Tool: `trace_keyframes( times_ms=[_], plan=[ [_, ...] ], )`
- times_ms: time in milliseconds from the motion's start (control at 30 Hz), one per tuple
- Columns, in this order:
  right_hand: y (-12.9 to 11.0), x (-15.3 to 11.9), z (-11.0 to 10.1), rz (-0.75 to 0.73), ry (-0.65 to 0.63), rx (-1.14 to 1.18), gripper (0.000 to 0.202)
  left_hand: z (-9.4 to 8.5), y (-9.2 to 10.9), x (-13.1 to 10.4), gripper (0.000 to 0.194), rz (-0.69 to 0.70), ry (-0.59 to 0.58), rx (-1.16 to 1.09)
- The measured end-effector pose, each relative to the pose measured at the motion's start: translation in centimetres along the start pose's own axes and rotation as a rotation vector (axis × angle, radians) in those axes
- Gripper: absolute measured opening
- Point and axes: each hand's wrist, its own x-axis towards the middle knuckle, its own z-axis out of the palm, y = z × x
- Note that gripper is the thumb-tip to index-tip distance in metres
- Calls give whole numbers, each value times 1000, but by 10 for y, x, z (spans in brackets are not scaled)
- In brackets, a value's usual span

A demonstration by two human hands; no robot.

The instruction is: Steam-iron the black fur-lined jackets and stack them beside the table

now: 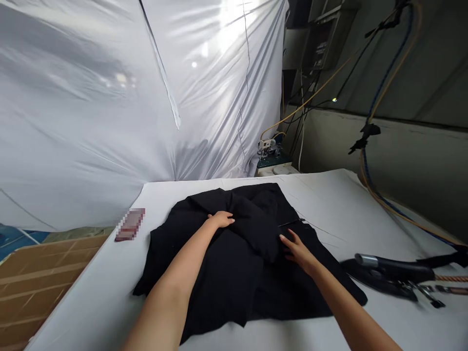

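Note:
A black garment lies spread and partly bunched on the white-covered table, with loose folds across its middle. A thin dark strip, perhaps a zipper, shows near its right side. My left hand rests palm down on the upper middle of the cloth, its fingers stretched out. Over the right part of the garment, my right hand has its fingers spread beside the raised fold. Whether its fingertips touch the cloth I cannot tell.
To the right lies a black steam iron with its hose and cables trailing off. A blurred reddish item sits at the table's left edge. Cardboard is at lower left. White sheeting hangs behind; a sewing machine stands beyond.

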Motion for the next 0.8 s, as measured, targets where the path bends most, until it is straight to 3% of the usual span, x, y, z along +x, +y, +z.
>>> trace_keyframes(
  times_ms=[133, 300, 367, 467, 533, 633, 733, 800],
  plan=[
    [-14, 7, 18, -144, 79, -255, 33, 4, 20, -34, 43, 54, 144, 63],
    [-28, -13, 12, -418, 63, -80, 32, 34, 50, -99, 62, 105, 257, 51],
    [-20, -26, 9, -433, 45, -46, 32, 51, 57, -123, 63, 145, 293, 27],
    [5, -35, -2, -406, -56, -269, 22, 73, 59, -146, 72, 272, 288, 32],
    [19, -32, -23, -402, -78, -455, 15, 87, 56, -150, 78, 331, 160, 48],
    [22, -18, -80, -461, 97, -685, 28, 104, 53, -144, 73, 267, -45, 76],
    [10, -6, -153, -459, 223, -1007, 44, 113, 60, -137, 62, 173, -66, 98],
    [4, -2, -194, -320, 135, -1139, 46, 113, 70, -137, 50, 171, -32, 81]
  ],
)
